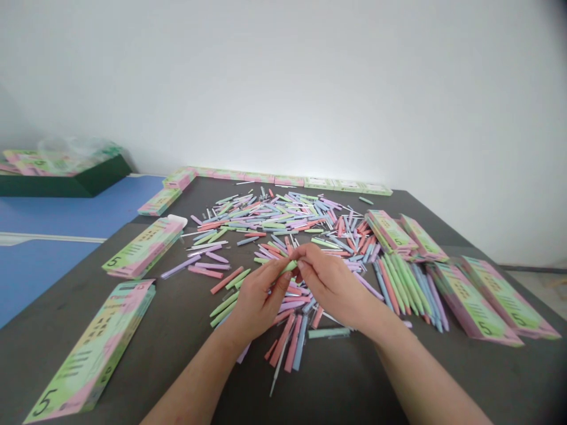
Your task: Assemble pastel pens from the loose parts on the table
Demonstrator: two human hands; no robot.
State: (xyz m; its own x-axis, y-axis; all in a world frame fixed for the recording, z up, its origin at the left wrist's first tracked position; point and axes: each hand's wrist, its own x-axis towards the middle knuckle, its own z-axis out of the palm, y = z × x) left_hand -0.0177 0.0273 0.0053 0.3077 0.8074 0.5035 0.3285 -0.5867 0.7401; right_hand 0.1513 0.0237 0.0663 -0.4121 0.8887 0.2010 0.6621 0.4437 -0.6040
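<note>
A: Start with the hands. How many, how open?
B: Two. Left hand [261, 295] closed, thumb and fingers gripping one pale green plastic pen barrel [290, 267]. Right hand [328, 280] curled inward, fingertips closed at the barrel's far end. Cannot tell whether also pinching a smaller part there.
A: Barrel where, exactly?
B: Between both sets of fingertips, above the middle of the dark grey bench [349, 383].
A: And around it?
B: A wide, loose pile of green, red, blue and lilac plastic barrels [272, 225], too overlapped to count. Thin white sticks among them, one grey-tipped white stick [277, 366] at the near end. Just right of that, one pale teal barrel [329, 333], lying crosswise.
A: Further right?
B: A side-by-side row of coloured barrels [405, 277], too close-set to count. Next to it, four green-and-pink printed cardboard cartons [478, 304] by top faces, possibly more beneath.
A: Left?
B: Two large printed cartons [93, 354], the farther with a white flap out. Two more beyond, then a carton row [259, 177] along the back edge, about seven.
A: Any writing?
B: A big black "5" on both large left cartons and on the right-hand ones. Smaller lettering too blurred to read.
A: Outermost?
B: One dark green tray [53, 186] on a blue-topped bench [66, 212], holding cartons and clear plastic.
</note>
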